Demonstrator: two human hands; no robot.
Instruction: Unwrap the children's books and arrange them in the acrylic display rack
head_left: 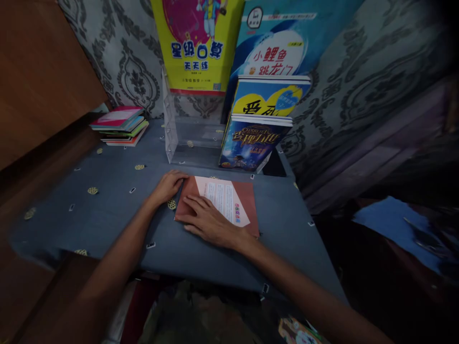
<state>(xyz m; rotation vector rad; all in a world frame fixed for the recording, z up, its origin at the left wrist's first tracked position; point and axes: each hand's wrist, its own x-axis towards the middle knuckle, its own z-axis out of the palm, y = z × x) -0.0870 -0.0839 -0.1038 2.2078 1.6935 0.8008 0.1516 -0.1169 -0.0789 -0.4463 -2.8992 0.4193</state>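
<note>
**Booklet Pressed Under a Spread Right Hand**

The booklet (225, 198) is laid flat on the cloth-covered table (287, 215), its long axis run left to right, below the clear rack (169, 129). Its left part is covered by the right hand (209, 221), opened flat with nothing grasped. The far left corner is met by the left hand (169, 185), fingers slightly bent (whether the edge is pinched cannot be told).

We see a desk (283, 210) spread with a grey-blue cloth (111, 205) dotted with yellowish motifs. On it we find a reddish-brown booklet (224, 200) lying near the middle, a clear rack (169, 138) standing behind it, and a stack of books (121, 125) toward the far left.
</note>
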